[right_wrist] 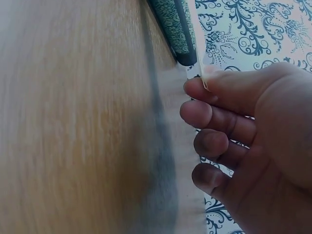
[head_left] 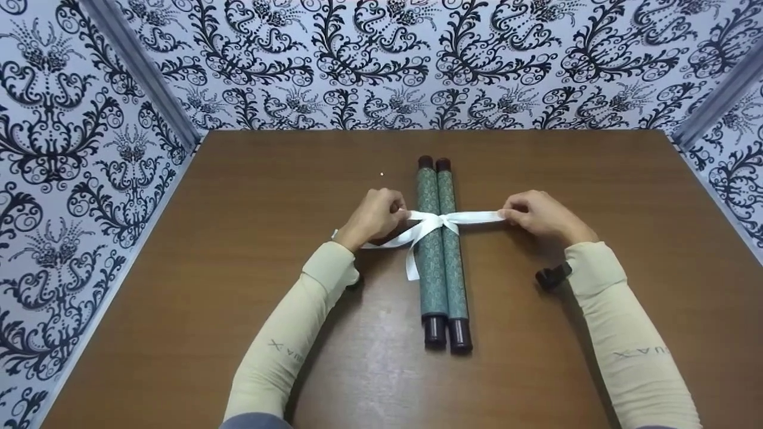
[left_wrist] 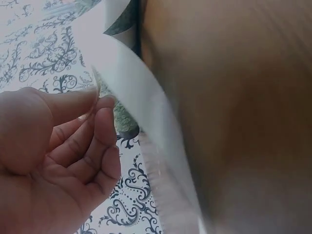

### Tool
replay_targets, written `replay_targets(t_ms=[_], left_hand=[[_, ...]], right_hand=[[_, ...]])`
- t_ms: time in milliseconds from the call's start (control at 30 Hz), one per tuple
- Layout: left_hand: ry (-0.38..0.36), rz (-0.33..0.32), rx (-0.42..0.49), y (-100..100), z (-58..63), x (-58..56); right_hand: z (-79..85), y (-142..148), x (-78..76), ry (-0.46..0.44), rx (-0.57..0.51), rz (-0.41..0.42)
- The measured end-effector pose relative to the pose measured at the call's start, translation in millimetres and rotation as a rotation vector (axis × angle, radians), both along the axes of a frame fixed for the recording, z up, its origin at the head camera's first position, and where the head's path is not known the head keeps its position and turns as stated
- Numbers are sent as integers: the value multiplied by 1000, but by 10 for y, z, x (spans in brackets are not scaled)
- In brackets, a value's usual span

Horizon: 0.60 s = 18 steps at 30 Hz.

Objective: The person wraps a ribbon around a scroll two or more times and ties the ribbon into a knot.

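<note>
Two rolled scrolls with green patterned covers and dark end knobs lie side by side, a left scroll (head_left: 432,268) and a right scroll (head_left: 455,280). Around their middle runs a white ribbon (head_left: 480,217), knotted on top. My left hand (head_left: 377,214) pinches the ribbon between thumb and forefinger just left of the knot. On the other side, my right hand (head_left: 539,214) pinches a stretch of it that is drawn out flat. Loose ribbon (left_wrist: 141,92) trails past the left hand, and a short tail (head_left: 412,267) hangs over the left scroll's side.
Everything lies on a brown wooden table (head_left: 238,298). Panels with black-and-white scrollwork (head_left: 381,65) rise at the back and both sides. A dark strap piece (head_left: 553,276) sits at the right wrist.
</note>
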<state>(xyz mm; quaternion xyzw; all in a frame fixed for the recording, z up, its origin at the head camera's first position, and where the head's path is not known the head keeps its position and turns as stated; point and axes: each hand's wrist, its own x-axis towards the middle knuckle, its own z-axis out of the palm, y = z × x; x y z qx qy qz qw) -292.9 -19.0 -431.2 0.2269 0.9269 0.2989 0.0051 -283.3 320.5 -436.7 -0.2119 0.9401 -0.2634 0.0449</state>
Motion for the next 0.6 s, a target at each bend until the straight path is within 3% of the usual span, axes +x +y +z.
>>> replay_targets(t_ms=[233,600], left_hand=[[19,32,20,-164,75,-62],[109,173,-18,-704,139,-131]], right_hand=[[85,38,-12,56,-4,-29],[204,229,67,207,-81,-107]])
